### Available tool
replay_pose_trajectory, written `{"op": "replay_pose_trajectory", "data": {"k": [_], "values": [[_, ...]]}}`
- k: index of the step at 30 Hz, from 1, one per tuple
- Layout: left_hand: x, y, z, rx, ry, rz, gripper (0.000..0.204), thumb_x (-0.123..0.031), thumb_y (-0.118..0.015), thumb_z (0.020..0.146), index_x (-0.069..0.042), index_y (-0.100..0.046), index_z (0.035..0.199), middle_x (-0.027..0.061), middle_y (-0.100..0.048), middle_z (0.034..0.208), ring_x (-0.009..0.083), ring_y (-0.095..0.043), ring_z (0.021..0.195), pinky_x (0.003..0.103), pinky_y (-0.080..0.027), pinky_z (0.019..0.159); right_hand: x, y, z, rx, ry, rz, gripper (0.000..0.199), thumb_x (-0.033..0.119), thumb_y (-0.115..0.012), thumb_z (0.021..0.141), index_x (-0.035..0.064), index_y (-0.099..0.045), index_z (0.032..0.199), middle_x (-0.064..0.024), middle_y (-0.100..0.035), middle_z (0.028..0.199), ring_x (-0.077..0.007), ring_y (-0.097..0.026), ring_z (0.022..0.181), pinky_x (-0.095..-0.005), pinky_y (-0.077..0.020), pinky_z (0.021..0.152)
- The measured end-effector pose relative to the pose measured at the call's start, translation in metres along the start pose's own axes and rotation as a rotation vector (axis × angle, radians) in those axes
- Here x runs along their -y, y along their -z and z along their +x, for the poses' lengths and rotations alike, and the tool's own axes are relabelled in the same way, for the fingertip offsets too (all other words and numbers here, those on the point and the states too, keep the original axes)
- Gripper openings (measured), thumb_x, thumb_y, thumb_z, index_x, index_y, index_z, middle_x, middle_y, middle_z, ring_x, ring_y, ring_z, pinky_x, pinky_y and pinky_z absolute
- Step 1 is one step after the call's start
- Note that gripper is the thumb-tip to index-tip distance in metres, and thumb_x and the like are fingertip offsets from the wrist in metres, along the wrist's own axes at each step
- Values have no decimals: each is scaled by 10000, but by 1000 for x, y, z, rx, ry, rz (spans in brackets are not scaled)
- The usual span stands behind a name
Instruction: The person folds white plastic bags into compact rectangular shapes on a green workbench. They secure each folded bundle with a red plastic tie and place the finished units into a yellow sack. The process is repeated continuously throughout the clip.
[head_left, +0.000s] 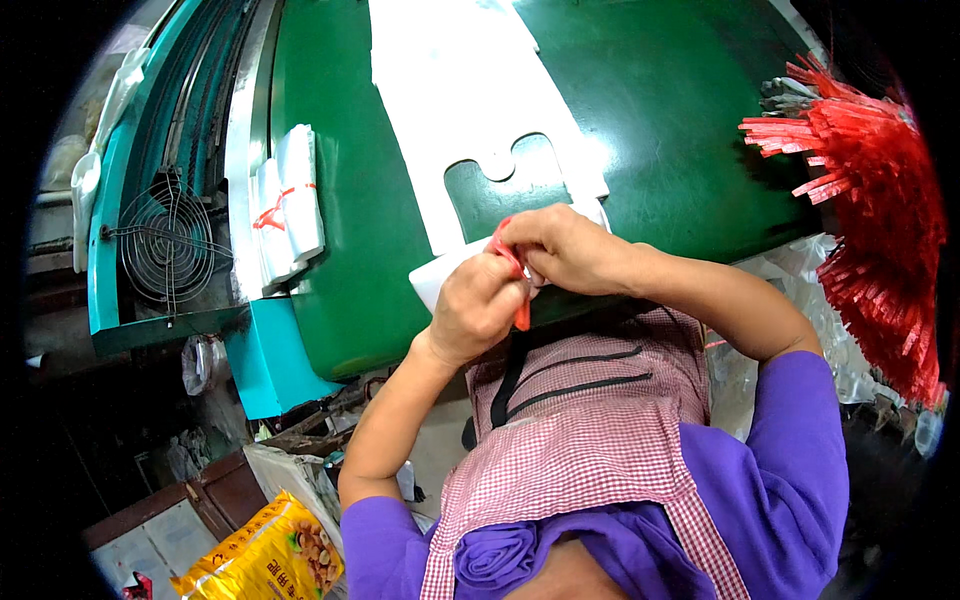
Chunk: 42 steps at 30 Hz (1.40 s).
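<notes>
Hands and a red tie at the near edge of a green table, as I view them from a distance. The left hand (pixel 478 305) and the right hand (pixel 568 245) are both closed, fingers bent tightly around the red tie (pixel 522 316); how its ends cross is hidden from me by the knuckles. The tie lies between the hands, over a folded white bundle (pixel 428 284) at the rim of the table (pixel 690 130).

I judge the tie to be light, limp and rather slick, likely to stretch or split if jerked; I would pinch it close to the crossing, one end per hand. The bundle should be light and soft, its layers apt to slide, so I would press it at its middle.

In appearance, the tie is a narrow, glossy, crumpled red ribbon. The bundle shows a smooth, matt white corner. Beyond it lies a flat white sheet (pixel 450 95) with a rounded cut-out and central tab; at left, a tied white packet (pixel 298 190); at right, a bushy red cluster (pixel 865 200) of similar strips.
</notes>
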<state>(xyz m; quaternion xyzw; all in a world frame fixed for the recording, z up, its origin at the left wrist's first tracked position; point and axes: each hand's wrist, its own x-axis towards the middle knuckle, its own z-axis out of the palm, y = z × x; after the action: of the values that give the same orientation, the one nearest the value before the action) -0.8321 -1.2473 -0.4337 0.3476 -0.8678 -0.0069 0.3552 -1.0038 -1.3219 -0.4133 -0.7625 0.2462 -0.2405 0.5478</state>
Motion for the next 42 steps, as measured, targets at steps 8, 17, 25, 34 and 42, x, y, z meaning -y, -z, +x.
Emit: {"op": "replay_pose_trajectory", "data": {"k": [8, 17, 25, 34, 42], "values": [[33, 26, -1, -87, 545, -163, 70, -14, -640, 797, -26, -570, 800, 83, -589, 829, 227, -601, 697, 317, -487, 576, 6, -3, -26, 3, 232, -291, 111, 106, -603, 767, 15, -549, 732, -160, -540, 708, -348, -584, 671, -426, -475, 600], [7, 63, 10, 67, 270, 186, 318, -94, -750, 667, -56, -618, 954, 96, -639, 931, 291, -615, 848, 378, -493, 755, 8, 9, 12, 289, 231, -911, 546, 184, -745, 643, 71, -510, 1123, -120, -591, 1088, -297, -567, 1038, -407, -434, 900], [63, 85, -19, -213, 587, 359, 492, -56, -610, 807, -51, -495, 1286, 152, -587, 1084, 316, -601, 963, 393, -506, 802, -5, 34, 86, -498, 530, -788, 504, 210, -669, 821, 39, -466, 1250, -182, -554, 1167, -337, -569, 1017, -416, -474, 873], [153, 89, -43, 216, 664, 1032, 339, -225, -572, 889, -108, -607, 1206, 162, -420, 1416, 378, -359, 1315, 522, -273, 1052, -26, 8, 53, -31, 355, -1046, 266, 256, -671, 770, 21, -591, 864, -119, -563, 930, -261, -559, 909, -357, -507, 755], [-17, 56, -77, 639, 381, 159, 762, -490, -729, 696, -250, -461, 1367, 101, -350, 1473, 316, -266, 1393, 581, -149, 1118, 4, 32, -64, 129, 194, -683, 671, 284, -725, 737, 70, -465, 1318, -177, -434, 1358, -349, -432, 1249, -463, -375, 1015]]}}
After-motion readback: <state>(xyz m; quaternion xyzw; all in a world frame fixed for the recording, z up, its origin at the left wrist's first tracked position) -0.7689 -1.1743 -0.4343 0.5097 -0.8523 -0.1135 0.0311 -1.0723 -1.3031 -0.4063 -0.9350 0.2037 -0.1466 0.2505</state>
